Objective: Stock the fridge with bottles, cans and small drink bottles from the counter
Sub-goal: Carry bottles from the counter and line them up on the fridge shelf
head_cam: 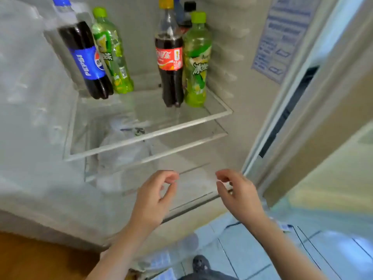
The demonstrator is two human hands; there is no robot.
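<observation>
The fridge stands open before me, with a glass shelf (149,136) holding several bottles. A Pepsi bottle (84,59) and a green tea bottle (112,53) stand at the shelf's left. A Coca-Cola bottle (169,57) and a second green tea bottle (196,61) stand at its right, with a dark-capped bottle (188,15) behind them. My left hand (155,197) and my right hand (238,193) hover in front of the lower shelves, fingers loosely curled, holding nothing.
A crumpled plastic bag (125,146) lies under the glass shelf. The fridge's right wall carries a blue label (282,37). The opened door (30,98) stands at the left. Pale floor tiles (252,249) and a shoe (199,263) show below.
</observation>
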